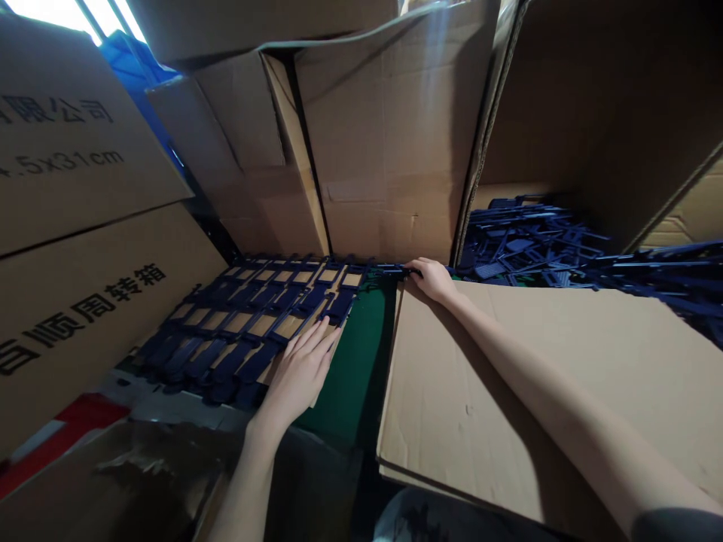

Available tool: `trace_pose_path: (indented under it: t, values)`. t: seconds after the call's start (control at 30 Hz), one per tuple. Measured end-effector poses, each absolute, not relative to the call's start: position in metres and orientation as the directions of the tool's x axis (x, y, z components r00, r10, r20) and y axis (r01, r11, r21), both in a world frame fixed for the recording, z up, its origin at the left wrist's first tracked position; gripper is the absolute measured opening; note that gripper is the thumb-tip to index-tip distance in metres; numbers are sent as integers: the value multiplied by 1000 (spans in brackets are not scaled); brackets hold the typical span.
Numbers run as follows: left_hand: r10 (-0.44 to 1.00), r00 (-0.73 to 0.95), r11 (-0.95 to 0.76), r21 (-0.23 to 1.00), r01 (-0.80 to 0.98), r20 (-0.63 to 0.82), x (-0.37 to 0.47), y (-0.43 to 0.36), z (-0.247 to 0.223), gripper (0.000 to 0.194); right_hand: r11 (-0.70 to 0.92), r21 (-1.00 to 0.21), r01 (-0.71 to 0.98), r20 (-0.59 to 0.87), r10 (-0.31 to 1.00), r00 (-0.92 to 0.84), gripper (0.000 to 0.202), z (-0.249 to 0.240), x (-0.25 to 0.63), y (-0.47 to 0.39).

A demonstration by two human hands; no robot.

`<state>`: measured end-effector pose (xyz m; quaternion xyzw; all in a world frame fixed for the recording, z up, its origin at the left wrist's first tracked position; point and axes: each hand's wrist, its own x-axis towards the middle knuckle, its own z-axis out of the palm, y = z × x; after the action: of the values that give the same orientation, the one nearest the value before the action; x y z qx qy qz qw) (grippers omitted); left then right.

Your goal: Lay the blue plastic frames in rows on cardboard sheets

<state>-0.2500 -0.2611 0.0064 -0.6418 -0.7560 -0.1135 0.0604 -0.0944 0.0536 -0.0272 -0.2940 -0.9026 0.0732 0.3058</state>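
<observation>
Hands on blue parts among cartons, green worktop beneath.

My left hand [302, 369] lies flat, fingers extended and grasping nothing, on the near right end of the rows of blue parts [248, 320]; these sit in neat lines on a card [282, 327] toward the worktop's [353, 361] left edge, presumably pressed to keep them aligned. My right hand [432, 277] reaches to the far edge and closes its fingertips on one blue piece [392, 269] beside the carton wall [389, 150]. A loose heap [531, 245] fills the box at right. A cardboard sheet [508, 391] covers whatever lies beneath; the pinch itself is partly shadowed.
</observation>
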Motion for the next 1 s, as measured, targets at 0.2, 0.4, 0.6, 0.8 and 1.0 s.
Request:
trace_pose_path:
  t: [0.2,0.4,0.6,0.8,1.0]
  values:
    - [971,-154,133,123,983,181,-255,-258,10,42,823,-311,474,519,565,-641,31,-28,-94,55]
    - [981,-109,88,138,987,159,-263,-250,16,39,828,-304,471,519,559,-647,31,-26,-94,55]
    - [985,-84,66,124,990,148,-269,-250,21,39,825,-278,492,517,560,-647,31,-25,-92,51]
    - [985,-101,85,113,990,140,-273,-250,23,40,779,-235,581,561,597,-574,33,-23,-92,44]
    - [981,-116,98,120,988,156,-268,-254,23,40,726,-219,652,611,623,-488,33,-24,-90,46]
